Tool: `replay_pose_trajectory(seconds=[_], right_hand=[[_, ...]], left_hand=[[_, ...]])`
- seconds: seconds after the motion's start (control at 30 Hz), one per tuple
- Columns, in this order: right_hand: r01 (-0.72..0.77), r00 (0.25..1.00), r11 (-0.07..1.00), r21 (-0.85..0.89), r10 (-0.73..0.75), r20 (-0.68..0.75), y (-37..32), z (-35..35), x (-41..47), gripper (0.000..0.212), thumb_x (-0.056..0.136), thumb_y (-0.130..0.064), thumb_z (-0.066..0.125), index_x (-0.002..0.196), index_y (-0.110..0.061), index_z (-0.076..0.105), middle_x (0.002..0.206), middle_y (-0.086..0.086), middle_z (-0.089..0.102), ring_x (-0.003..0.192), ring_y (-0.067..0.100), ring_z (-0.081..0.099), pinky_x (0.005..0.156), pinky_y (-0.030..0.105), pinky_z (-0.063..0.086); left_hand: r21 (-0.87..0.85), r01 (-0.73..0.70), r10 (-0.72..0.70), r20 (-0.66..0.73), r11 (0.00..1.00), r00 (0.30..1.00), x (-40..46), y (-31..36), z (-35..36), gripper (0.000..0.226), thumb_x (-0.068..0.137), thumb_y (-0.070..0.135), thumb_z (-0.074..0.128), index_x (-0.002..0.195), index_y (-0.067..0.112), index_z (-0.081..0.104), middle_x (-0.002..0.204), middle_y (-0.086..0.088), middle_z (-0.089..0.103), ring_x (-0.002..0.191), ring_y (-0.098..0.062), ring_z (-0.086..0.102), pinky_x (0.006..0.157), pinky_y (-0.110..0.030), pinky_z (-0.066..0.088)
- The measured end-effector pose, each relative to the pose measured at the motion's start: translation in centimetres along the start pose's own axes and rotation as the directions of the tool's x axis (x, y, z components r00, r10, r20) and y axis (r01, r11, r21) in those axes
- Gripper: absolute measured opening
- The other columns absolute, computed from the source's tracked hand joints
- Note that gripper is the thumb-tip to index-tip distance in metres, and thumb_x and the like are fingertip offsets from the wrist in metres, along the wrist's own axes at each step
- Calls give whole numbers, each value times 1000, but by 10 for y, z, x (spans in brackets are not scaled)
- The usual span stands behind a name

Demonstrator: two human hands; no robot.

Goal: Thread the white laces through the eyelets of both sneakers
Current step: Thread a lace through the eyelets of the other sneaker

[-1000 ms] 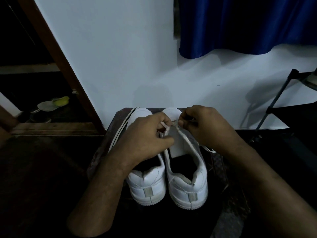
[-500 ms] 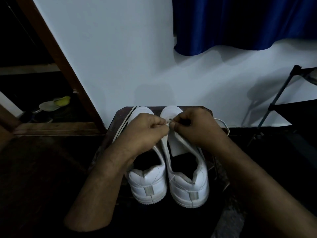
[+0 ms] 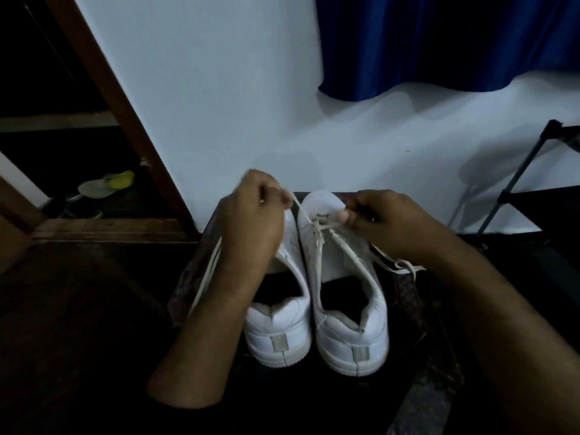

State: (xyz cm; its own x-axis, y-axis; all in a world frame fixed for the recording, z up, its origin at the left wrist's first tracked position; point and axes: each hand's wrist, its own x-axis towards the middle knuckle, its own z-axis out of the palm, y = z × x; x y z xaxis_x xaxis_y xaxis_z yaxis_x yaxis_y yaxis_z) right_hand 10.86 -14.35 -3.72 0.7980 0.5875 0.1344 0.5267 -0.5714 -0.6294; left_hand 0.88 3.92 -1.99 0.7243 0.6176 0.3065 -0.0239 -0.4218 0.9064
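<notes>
Two white sneakers stand side by side, heels toward the camera, on a dark surface (image 3: 408,309). The left hand (image 3: 254,221) pinches the lace (image 3: 303,210) with curled fingers, holding it taut above the right sneaker (image 3: 342,277). The right hand (image 3: 386,221) pinches the other strand near the toe-end eyelets. The left sneaker (image 3: 282,324) looks unlaced; a second lace (image 3: 205,274) lies beside it. Uneven tension could drag the lace back out of an eyelet or leave unequal ends.
</notes>
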Motion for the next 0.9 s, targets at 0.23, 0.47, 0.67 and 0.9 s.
replay_pose_trajectory(seconds=[0.23, 0.47, 0.67, 0.9], right_hand=[[63, 988, 931, 359, -8, -152, -2, 0, 1, 40, 95, -57, 56, 77, -23, 67, 75, 17, 68, 63, 20, 59, 66, 33, 47], [168, 985, 781, 601, -118, -122, -13, 2, 0, 8, 97, -17, 65, 97, -9, 68, 76, 4, 58, 63, 8, 50, 61, 19, 41], [130, 990, 900, 417, -97, -101, -5, 8, 4, 6, 94, -14, 70, 93, -19, 70, 83, -6, 72, 74, 3, 65, 72, 25, 52], [145, 989, 790, 596, -102, -105, -18, 10, 0, 6, 95, -6, 65, 100, -3, 67, 75, 2, 60, 49, -3, 52, 48, 7, 38]], left_hand=[[169, -133, 102, 182, 976, 978, 6, 0, -15, 17, 97, 32, 44, 88, 28, 59, 65, 9, 61, 57, -16, 58, 56, -32, 49], [489, -367, 213, 342, 791, 915, -8, -7, -3, 19, 97, 17, 59, 92, 24, 76, 96, 8, 74, 90, -11, 66, 82, -31, 52], [-569, 219, -86, 252, 793, 964, -5, 19, -6, 30, 108, 16, 40, 80, 17, 51, 81, -7, 73, 78, -22, 71, 75, -35, 57], [596, -461, 233, 422, 657, 876, -2, -11, -10, 17, 95, 48, 57, 95, 31, 54, 91, 6, 60, 87, -25, 63, 73, -40, 51]])
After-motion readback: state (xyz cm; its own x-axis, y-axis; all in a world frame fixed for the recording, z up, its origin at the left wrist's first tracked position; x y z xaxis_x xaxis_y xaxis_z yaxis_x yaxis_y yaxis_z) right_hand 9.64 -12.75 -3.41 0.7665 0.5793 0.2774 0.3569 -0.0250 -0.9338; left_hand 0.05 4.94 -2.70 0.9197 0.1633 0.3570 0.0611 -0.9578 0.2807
